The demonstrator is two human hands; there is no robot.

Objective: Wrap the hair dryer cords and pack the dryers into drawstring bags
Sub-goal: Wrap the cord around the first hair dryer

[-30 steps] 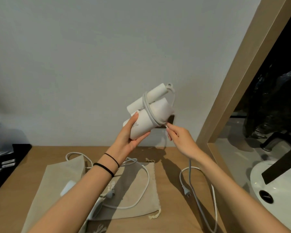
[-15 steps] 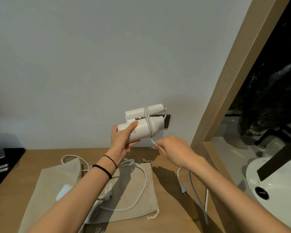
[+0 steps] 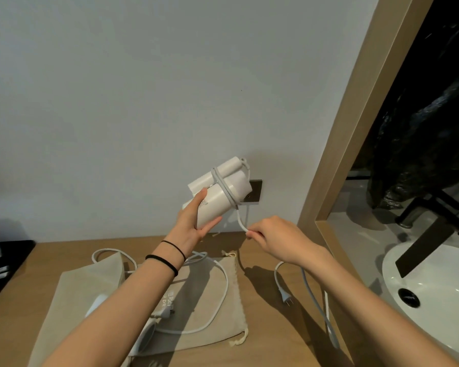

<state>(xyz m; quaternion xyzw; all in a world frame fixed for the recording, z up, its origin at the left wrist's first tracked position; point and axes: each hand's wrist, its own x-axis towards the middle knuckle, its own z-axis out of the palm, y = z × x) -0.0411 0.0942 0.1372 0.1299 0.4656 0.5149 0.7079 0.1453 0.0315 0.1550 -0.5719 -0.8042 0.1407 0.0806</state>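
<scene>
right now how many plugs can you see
2. The counter plug lies on the bare wood counter, right of the bags. The bag plug lies on the beige drawstring bag, near its printed text. The arms could hide more.

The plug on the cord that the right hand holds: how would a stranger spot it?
Start at the wooden counter, between the beige bag and the white sink. The plug lies there on bare wood, below the right hand. The other plug lies on the bag instead.
</scene>
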